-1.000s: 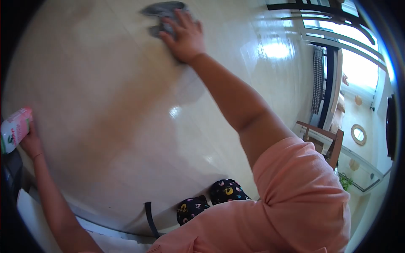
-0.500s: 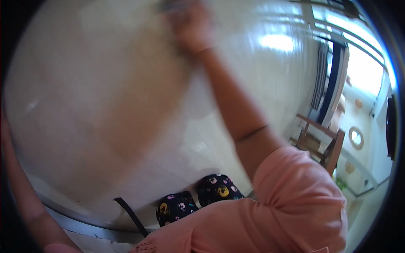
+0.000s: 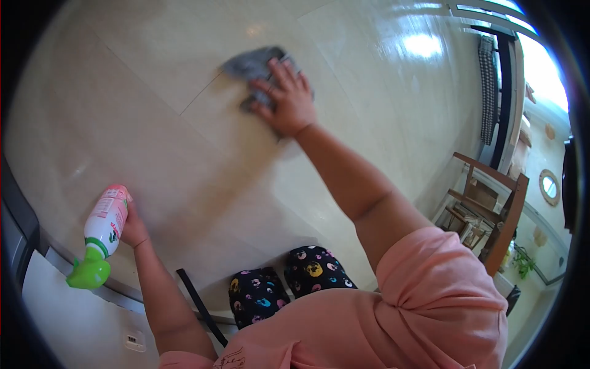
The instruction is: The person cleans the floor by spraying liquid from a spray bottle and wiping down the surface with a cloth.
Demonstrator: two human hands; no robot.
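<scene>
Spread on a crumpled grey cloth [image 3: 249,64], my right hand [image 3: 289,101] presses it against the pale tiled floor [image 3: 153,141], fingers apart. At the left, my left hand [image 3: 133,224] is wrapped round a white and pink bottle [image 3: 107,215] with a green cap [image 3: 90,270], which points toward the lower left. Most of the left fingers are hidden behind the bottle. My knees in dark patterned cloth [image 3: 313,269] are at the bottom middle.
A wooden shelf frame [image 3: 507,224] holding several items stands at the right. A white panel with a socket [image 3: 134,340] is at the lower left, beside a dark object [image 3: 17,224]. A black strip [image 3: 200,304] lies near my knees.
The bottle and my left hand have come back into view, farther right than a second ago. My right hand and the cloth are lower in the view.
</scene>
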